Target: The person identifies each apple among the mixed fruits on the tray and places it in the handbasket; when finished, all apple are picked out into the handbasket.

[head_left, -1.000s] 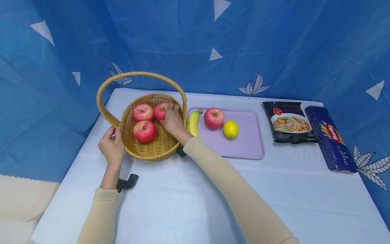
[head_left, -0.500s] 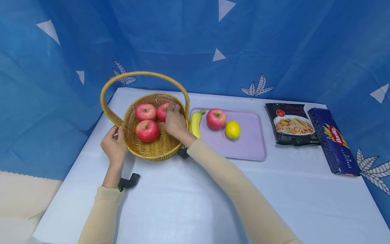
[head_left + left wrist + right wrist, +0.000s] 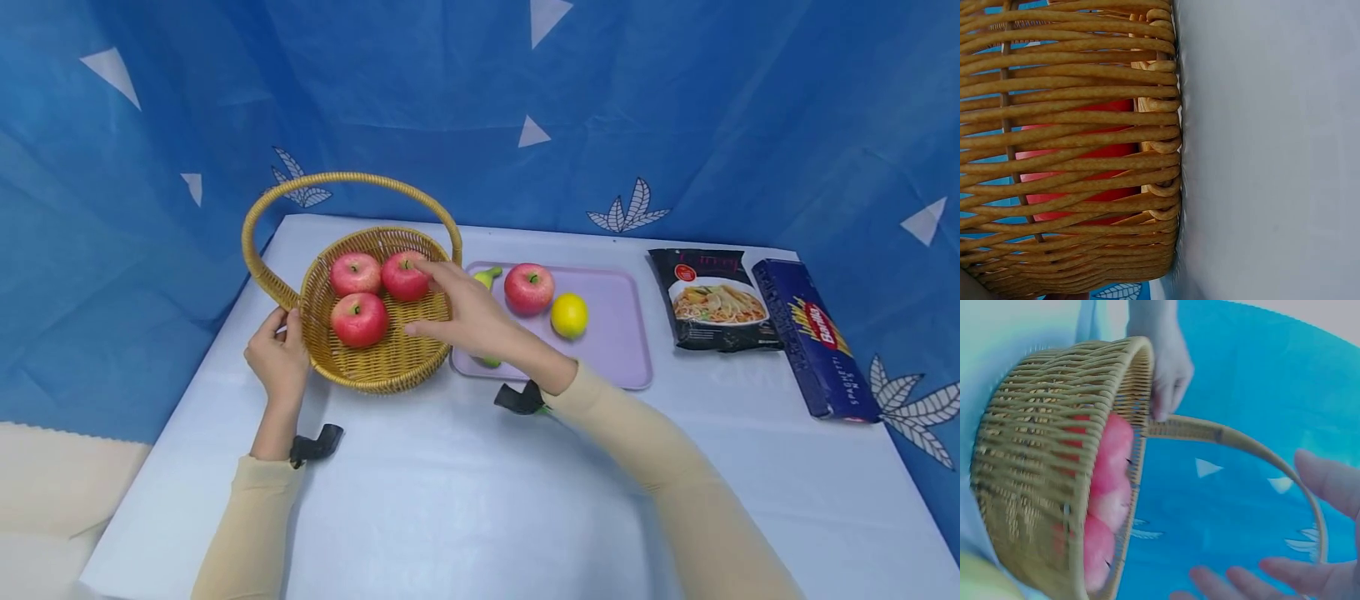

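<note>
A wicker basket (image 3: 375, 385) with a tall handle holds three red apples (image 3: 360, 320). My left hand (image 3: 279, 357) pinches its rim at the left foot of the handle. My right hand (image 3: 480, 315) is over the basket's right edge, fingers extended and thumb apart, holding nothing; its fingertips are close to the right-hand apple (image 3: 407, 277). In the right wrist view the spread fingers (image 3: 1291, 575) are apart from the apples. Through the weave in the left wrist view, red apple (image 3: 1079, 181) shows. Beneath my right hand, a banana (image 3: 487, 277) is mostly hidden.
Right of the basket, a lilac tray (image 3: 618, 350) carries the banana, another red apple (image 3: 529, 290) and a lemon (image 3: 569, 316). Farther right lie a black noodle packet (image 3: 716, 302) and a blue spaghetti box (image 3: 817, 342). A blue curtain (image 3: 450, 108) hangs behind the table.
My right hand has let go of the right-hand apple in the basket and drawn back to the right, fingers opening. The left hand has kept its grip on the rim.
</note>
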`<state>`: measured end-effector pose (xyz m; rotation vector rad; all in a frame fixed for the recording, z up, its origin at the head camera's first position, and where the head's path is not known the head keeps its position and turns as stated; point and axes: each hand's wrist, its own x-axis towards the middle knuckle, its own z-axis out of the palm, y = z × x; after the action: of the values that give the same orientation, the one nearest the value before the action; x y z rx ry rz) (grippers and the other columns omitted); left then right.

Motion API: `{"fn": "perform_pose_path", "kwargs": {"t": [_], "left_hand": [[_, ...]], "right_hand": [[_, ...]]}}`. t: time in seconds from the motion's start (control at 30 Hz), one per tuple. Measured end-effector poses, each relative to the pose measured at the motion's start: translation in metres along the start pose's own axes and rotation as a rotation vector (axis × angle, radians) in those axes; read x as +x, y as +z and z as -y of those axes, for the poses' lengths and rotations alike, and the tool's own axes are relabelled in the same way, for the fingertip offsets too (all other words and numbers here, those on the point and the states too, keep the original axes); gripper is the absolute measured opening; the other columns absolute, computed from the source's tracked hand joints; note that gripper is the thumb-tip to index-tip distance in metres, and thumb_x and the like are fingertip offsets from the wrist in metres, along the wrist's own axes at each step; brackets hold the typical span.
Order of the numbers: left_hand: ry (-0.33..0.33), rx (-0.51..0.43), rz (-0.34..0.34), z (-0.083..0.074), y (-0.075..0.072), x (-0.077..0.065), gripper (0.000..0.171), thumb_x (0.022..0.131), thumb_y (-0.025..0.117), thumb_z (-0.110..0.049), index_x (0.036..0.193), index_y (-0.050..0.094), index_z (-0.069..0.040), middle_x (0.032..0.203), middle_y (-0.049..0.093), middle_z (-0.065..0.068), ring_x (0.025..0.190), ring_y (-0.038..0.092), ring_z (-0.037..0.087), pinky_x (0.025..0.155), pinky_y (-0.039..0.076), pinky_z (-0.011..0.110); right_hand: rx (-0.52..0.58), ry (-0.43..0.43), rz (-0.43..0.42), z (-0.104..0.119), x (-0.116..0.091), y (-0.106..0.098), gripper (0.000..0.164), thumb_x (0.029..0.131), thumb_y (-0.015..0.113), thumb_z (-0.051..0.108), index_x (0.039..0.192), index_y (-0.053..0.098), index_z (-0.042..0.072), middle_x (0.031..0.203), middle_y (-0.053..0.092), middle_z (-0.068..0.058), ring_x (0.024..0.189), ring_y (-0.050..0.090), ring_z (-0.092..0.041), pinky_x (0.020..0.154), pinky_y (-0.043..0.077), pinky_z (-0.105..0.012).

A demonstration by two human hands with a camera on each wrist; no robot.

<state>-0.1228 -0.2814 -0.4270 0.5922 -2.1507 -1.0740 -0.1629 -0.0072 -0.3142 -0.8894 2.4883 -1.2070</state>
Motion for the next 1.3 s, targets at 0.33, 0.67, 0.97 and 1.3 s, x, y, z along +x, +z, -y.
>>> {"fn": "perform_pose_path", "kwargs": {"t": [0.33, 0.67, 0.97, 1.3], "left_hand": [[-0.002, 0.015, -0.007, -0.002, -0.001, 0.001, 0.032, 0.101, 0.054, -0.025, 0.116, 0.071, -0.002, 0.108, 0.072, 0.019, 0.062, 0.046, -0.024, 0.054, 0.037, -0.004], [-0.009, 0.019, -0.001, -0.003, -0.002, 0.0, 0.032, 0.101, 0.054, -0.024, 0.116, 0.07, -0.002, 0.108, 0.072, 0.019, 0.062, 0.045, -0.023, 0.054, 0.037, -0.005], [-0.01, 0.001, 0.006, -0.002, -0.001, -0.001, 0.033, 0.101, 0.053, -0.025, 0.118, 0.069, -0.002, 0.108, 0.071, 0.02, 0.063, 0.047, -0.023, 0.055, 0.038, -0.005], [0.013, -0.023, 0.006, 0.0, 0.0, -0.002, 0.033, 0.101, 0.053, -0.025, 0.118, 0.069, -0.001, 0.106, 0.071, 0.021, 0.065, 0.049, -0.023, 0.056, 0.04, -0.004]], "right_hand": [[0.074, -0.117, -0.215, -0.042, -0.039, -0.05, 0.07, 0.08, 0.081, 0.017, 0.141, 0.049, 0.009, 0.137, 0.055, -0.008, 0.12, 0.057, -0.025, 0.1, 0.051, -0.046], [0.09, 0.016, -0.371, -0.091, -0.04, -0.074, 0.083, 0.08, 0.081, 0.017, 0.15, 0.036, 0.014, 0.152, 0.042, -0.008, 0.135, 0.044, -0.026, 0.11, 0.042, -0.05], [0.097, 0.16, -0.398, -0.123, -0.032, -0.077, 0.09, 0.081, 0.08, 0.026, 0.153, 0.028, 0.015, 0.155, 0.036, -0.009, 0.139, 0.039, -0.028, 0.114, 0.037, -0.05], [0.066, 0.294, -0.316, -0.149, -0.024, -0.07, 0.094, 0.08, 0.08, 0.027, 0.155, 0.024, 0.015, 0.158, 0.03, -0.009, 0.139, 0.036, -0.033, 0.113, 0.037, -0.054]]}}
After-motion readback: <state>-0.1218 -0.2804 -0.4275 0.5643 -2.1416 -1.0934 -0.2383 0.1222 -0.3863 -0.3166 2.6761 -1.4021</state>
